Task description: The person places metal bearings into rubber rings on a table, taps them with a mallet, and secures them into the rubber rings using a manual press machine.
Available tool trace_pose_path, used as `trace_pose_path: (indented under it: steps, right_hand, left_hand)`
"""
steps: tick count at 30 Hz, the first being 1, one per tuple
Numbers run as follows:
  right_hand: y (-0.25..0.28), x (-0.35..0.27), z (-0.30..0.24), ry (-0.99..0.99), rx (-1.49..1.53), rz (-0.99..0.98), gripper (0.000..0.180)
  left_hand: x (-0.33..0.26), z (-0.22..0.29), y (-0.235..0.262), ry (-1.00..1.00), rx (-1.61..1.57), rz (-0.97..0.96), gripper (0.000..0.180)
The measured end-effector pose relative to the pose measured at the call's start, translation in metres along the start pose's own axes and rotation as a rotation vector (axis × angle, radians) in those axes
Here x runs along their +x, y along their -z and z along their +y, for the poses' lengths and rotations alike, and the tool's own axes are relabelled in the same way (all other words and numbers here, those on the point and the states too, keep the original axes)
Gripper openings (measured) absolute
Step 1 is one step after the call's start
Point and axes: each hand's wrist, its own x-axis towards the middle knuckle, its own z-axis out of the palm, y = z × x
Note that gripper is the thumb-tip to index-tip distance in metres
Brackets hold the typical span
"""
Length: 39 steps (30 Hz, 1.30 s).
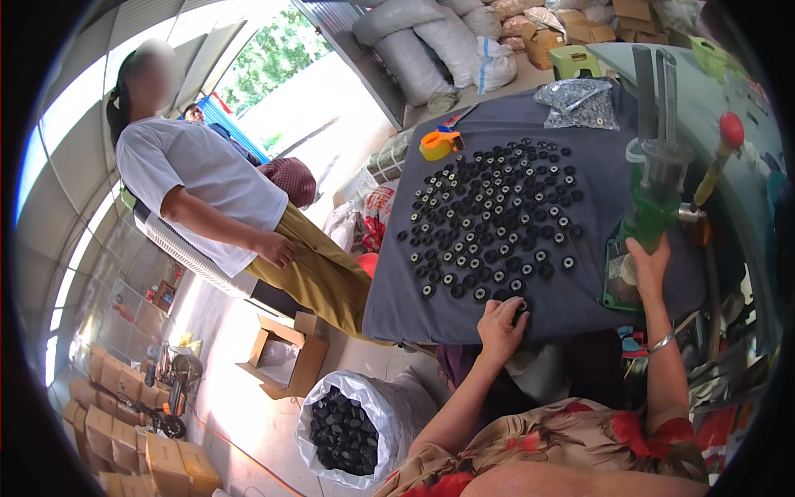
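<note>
Small black round parts (484, 224), many with pale metal centres, lie spread over the dark grey cloth of the table (571, 311). At the table's near edge, my left hand (501, 330) has its fingers bent and closed on one of these black round parts (522, 305). My right hand (650, 263) is at the green hand press (648, 217), its fingers curled in at the lower part of the press; whatever lies between them is hidden. The press has a green base plate (613, 298) and a lever with a red knob (731, 130).
An orange tape dispenser (441, 145) and plastic bags of small metal parts (580, 103) lie toward the table's far side. A white sack of black pieces (344, 427) and an open carton (284, 354) stand on the floor, left. A person (215, 190) stands beside the table.
</note>
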Motion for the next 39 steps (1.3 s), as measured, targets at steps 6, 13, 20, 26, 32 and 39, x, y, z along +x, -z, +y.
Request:
trace_pose_path:
  steps: [6,13,20,26,32,39]
  right_hand:
    - [0.000,0.000,-0.002,0.016,0.021,0.003,0.041]
    - [-0.001,0.000,-0.004,-0.009,0.017,0.002,0.040]
    - [0.001,0.000,0.000,-0.012,0.009,-0.003,0.040]
    - [0.000,0.000,0.000,-0.010,0.003,0.000,0.040]
    - [0.001,0.000,0.001,-0.008,-0.006,-0.015,0.040]
    - [0.000,0.000,0.000,-0.010,0.005,-0.004,0.040]
  left_hand:
    - [0.000,0.001,0.000,0.003,-0.011,-0.001,0.032]
    - [0.001,0.001,0.000,0.020,-0.023,0.002,0.032]
    - [0.001,0.001,-0.001,0.014,-0.020,0.020,0.033]
    - [0.002,0.002,0.000,0.005,-0.026,0.037,0.034]
    - [0.002,0.002,0.000,0.028,-0.016,0.017,0.033]
    - [0.001,0.002,-0.001,0.033,-0.022,0.021,0.033]
